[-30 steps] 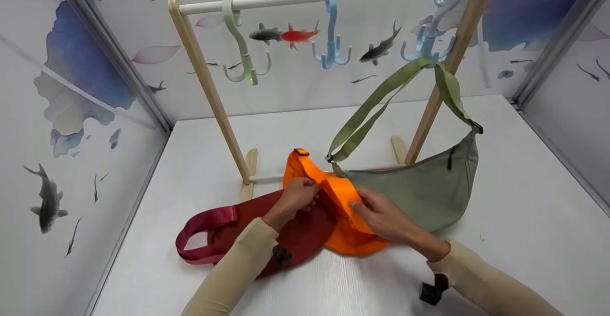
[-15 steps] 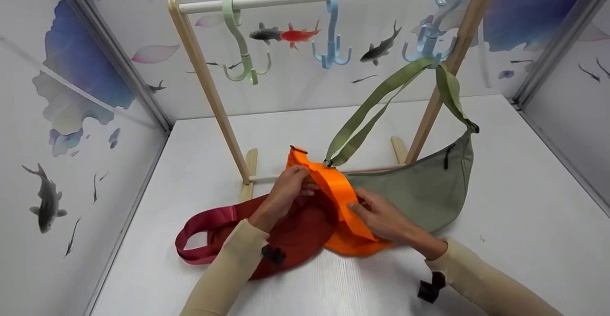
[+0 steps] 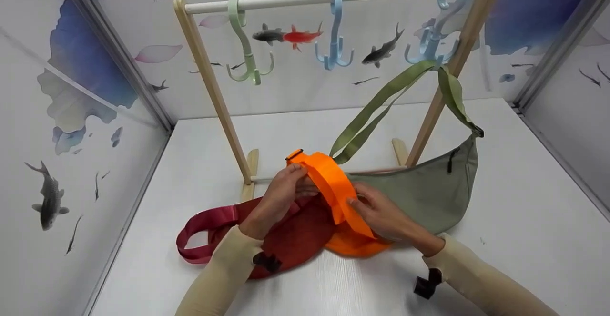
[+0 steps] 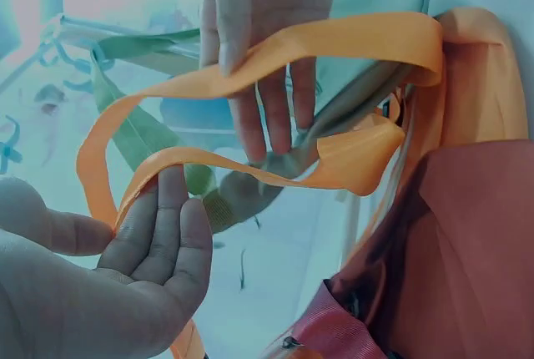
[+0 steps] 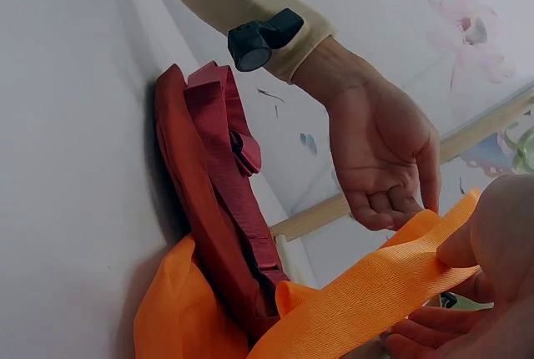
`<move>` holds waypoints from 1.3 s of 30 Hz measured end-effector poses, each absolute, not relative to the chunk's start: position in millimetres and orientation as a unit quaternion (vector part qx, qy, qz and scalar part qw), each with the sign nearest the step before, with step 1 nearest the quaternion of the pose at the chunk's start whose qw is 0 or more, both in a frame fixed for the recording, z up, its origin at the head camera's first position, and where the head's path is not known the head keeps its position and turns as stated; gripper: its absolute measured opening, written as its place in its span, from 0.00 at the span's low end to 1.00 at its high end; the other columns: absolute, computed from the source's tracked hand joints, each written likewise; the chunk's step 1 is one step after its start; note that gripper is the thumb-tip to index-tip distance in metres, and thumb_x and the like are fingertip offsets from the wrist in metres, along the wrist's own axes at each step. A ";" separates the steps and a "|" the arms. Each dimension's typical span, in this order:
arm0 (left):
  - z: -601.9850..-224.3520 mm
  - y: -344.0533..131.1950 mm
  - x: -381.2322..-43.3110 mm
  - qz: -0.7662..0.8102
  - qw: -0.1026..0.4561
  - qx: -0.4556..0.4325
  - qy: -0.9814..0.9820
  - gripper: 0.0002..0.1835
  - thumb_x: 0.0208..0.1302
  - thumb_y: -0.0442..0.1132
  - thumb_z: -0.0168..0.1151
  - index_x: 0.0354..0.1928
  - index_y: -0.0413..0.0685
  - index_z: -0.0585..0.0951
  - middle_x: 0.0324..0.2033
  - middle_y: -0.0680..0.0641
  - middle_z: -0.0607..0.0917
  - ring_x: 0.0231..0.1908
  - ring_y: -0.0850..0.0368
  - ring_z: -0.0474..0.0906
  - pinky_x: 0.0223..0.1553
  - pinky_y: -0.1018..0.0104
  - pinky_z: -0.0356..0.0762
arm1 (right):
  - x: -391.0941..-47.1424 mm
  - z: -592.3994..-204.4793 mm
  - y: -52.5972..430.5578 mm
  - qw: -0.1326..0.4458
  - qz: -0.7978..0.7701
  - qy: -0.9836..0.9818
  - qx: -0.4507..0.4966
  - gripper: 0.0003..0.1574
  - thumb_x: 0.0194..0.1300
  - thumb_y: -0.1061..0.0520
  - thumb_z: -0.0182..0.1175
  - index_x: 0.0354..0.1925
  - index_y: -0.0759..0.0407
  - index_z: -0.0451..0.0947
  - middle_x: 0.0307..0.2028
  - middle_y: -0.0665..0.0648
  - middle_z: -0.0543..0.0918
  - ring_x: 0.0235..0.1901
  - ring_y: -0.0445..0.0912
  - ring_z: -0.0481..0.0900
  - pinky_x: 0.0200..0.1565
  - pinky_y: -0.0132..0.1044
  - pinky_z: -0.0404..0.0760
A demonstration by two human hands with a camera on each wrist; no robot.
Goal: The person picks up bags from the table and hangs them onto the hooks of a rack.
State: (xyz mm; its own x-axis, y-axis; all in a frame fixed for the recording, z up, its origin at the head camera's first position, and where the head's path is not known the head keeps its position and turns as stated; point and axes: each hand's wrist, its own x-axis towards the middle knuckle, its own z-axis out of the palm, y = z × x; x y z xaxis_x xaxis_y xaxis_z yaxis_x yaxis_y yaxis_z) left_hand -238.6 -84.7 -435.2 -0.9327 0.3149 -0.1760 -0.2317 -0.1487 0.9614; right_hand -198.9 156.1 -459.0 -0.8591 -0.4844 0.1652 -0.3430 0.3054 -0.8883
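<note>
1. The left hand (image 3: 281, 187) was nearly closed, its thumb and fingertips pinching the orange strap (image 3: 333, 178); the black buckle (image 3: 294, 155) lay just beyond those fingertips, so this hand was the nearer one to it.

2. The right hand (image 3: 381, 211) held the same strap, thumb on the near face and fingers behind, the fingers only slightly bent.

3. The strap lay between the two hands. Its long axis sloped from beyond the left fingertips down and rightward past the right thumb; the left wrist view showed it making an open loop there. The orange bag (image 3: 357, 247) sat below and to the left of the right hand, which was the nearer one.

4. Up and beyond both hands, well apart from them, the middle blue hook (image 3: 334, 35) and the green hook (image 3: 246, 49) hung from the white rod (image 3: 295, 1), with nothing on their prongs.

5. The red bag (image 3: 305, 239) lay under the left forearm and hid part of the orange one; which rested on top could not be told.

6. Just beyond the right hand lay the green bag (image 3: 429, 189). Its strap (image 3: 381, 104) rose to the right-hand blue hook (image 3: 433, 42), slanting across the space ahead of that hand.
</note>
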 end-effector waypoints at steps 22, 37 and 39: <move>-402.7 -102.8 -217.4 0.799 0.133 0.088 0.580 0.10 0.79 0.39 0.41 0.50 0.40 0.68 0.41 0.43 0.86 0.37 0.51 0.85 0.45 0.62 0.83 | -199.1 -431.0 153.2 0.100 -0.563 0.747 -0.337 0.10 0.76 0.60 0.52 0.50 0.63 0.74 0.38 0.61 0.73 0.39 0.49 0.71 0.39 0.34 0.73; -403.3 -100.7 -212.6 0.818 0.110 0.087 0.558 0.18 0.81 0.42 0.39 0.63 0.38 0.65 0.56 0.40 0.75 0.49 0.50 0.75 0.58 0.60 0.74 | -201.0 -421.1 155.7 0.156 -0.674 0.657 -0.300 0.14 0.80 0.57 0.41 0.53 0.69 0.61 0.43 0.67 0.68 0.42 0.48 0.71 0.44 0.35 0.74; -404.8 -100.8 -211.9 0.814 0.114 0.111 0.559 0.20 0.79 0.41 0.43 0.66 0.38 0.63 0.60 0.39 0.73 0.53 0.49 0.75 0.61 0.58 0.73 | -200.4 -421.0 154.9 0.165 -0.677 0.653 -0.295 0.14 0.81 0.56 0.41 0.54 0.67 0.61 0.44 0.67 0.68 0.43 0.50 0.71 0.45 0.35 0.74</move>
State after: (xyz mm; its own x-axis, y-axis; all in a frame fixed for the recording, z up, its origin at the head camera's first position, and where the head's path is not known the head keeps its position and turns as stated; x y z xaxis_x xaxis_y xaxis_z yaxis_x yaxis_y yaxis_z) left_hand -211.9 -100.8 -404.8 -0.9493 0.3100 0.0523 -0.0623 -0.3485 0.9352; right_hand -200.4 154.9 -421.0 -0.7720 -0.6085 0.1837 -0.1616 -0.0915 -0.9826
